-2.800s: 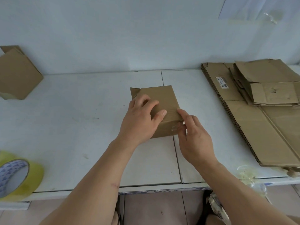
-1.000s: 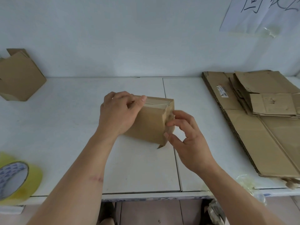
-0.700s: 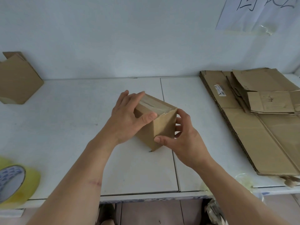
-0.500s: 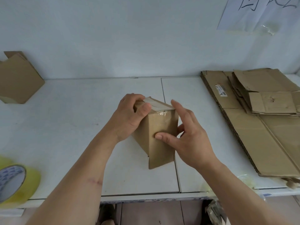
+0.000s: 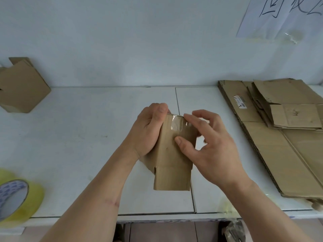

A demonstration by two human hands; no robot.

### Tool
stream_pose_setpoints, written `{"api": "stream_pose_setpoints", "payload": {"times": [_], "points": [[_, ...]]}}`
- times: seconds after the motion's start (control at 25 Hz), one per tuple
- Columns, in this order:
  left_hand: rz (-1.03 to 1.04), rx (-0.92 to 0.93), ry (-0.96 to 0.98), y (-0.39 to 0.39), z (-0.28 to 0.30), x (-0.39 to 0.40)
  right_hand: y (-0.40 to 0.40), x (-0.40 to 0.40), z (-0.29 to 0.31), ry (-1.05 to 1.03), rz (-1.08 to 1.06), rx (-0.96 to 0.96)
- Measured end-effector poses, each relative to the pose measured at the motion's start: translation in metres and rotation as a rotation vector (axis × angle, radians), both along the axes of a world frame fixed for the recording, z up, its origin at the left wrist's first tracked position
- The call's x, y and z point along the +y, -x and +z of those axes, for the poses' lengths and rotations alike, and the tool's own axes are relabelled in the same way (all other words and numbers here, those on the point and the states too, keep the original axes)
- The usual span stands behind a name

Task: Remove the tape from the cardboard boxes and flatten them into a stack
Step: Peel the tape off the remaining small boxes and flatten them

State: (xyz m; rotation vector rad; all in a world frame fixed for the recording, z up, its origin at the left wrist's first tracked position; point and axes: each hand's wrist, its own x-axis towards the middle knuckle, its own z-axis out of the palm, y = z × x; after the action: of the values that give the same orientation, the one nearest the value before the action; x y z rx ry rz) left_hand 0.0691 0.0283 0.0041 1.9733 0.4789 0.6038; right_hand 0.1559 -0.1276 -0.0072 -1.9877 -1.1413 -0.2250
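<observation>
since half a second ago the box [image 5: 172, 151] has been tipped up and pulled nearer, so its front face now looks at the camera and a loose flap hangs off its lower end; earlier it sat lower between the hands with its top seam turned away. the left hand [image 5: 148, 131] has closed further round the box's left edge, fingers curled behind it and the thumb pressed over the top left corner. the right hand [image 5: 208, 145] has come round to the front: its thumb presses flat on the front face, while the forefinger touches the top right corner where clear tape [image 5: 178, 124] wraps over the rim. the other right fingers are spread loosely behind the box's right side; whether the forefinger has any tape pinched cannot be told. the tape is wrinkled and glossy and lies on the upper part of the face, between the two thumbs.

the box is held between both hands above the white table [image 5: 87, 137], its flap pointing toward the person.

well to the right of the right hand lies a stack [image 5: 279, 128] of flattened cardboard. far left of the left hand, against the wall, stands another box [image 5: 22, 89]. below and left of the left forearm, at the table's near edge, a yellowish tape roll [image 5: 17, 199] shows, blurred. a sheet of paper [image 5: 279, 14] with handwriting hangs on the wall above the stack.
</observation>
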Motion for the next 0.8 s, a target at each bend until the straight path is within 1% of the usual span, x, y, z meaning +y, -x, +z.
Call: {"api": "stream_pose_setpoints", "payload": {"times": [0.12, 0.2, 0.48, 0.8], "points": [[0.007, 0.028, -0.014, -0.005, -0.001, -0.005, -0.003, 0.001, 0.011, -0.106, -0.089, -0.244], [0.006, 0.042, -0.044, -0.01, -0.002, -0.008, -0.003, 0.002, 0.012, -0.144, -0.087, -0.293], [0.008, 0.058, -0.099, -0.02, -0.004, -0.01, -0.004, 0.003, 0.008, -0.14, -0.068, -0.167], [0.016, 0.096, -0.079, -0.022, -0.006, -0.011, -0.009, 0.011, 0.0, -0.182, -0.067, -0.196]]}}
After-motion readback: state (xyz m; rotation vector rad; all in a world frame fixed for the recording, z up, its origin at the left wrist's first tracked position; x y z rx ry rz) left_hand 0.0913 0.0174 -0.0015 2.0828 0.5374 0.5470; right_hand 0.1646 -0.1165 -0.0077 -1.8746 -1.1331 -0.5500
